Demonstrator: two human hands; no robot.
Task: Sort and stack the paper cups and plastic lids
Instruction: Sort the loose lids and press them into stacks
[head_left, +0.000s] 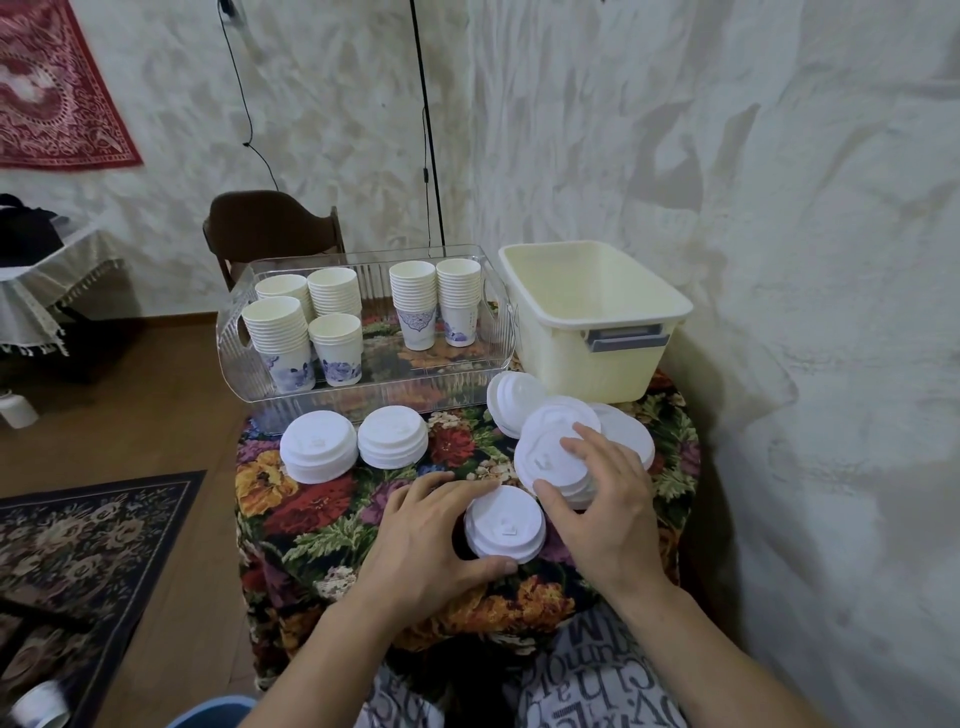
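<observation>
The left hand curls its grip round a small lid stack near the worktop's front edge, seemingly steadying it, while the right hand pinches the top lid of the loose pile, likely to transfer it.

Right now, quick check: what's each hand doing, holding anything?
Left hand: fingers and thumb curled round the small lid stack at the table's near edge.
Right hand: pinching the top lid of the loose lid pile.
</observation>
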